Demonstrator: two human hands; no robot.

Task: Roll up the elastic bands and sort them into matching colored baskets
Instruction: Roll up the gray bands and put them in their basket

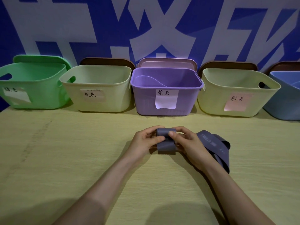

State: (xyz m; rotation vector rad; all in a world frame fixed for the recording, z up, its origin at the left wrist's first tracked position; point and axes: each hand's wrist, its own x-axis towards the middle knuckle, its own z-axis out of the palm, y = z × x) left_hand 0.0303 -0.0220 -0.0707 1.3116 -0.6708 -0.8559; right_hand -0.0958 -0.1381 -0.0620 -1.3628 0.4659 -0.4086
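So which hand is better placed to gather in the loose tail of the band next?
Right, probably. The unrolled tail lies beside the right hand, trailing past its wrist; the left hand is across the roll from it.

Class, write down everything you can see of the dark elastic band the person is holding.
The elastic band is a wide, flat, slate-grey strip, matte and rubbery-looking, with faint pale print. One end is partly rolled into a small coil, pinched between the left hand and right hand. The loose remainder trails right, looping and folding on the table beside the right wrist.
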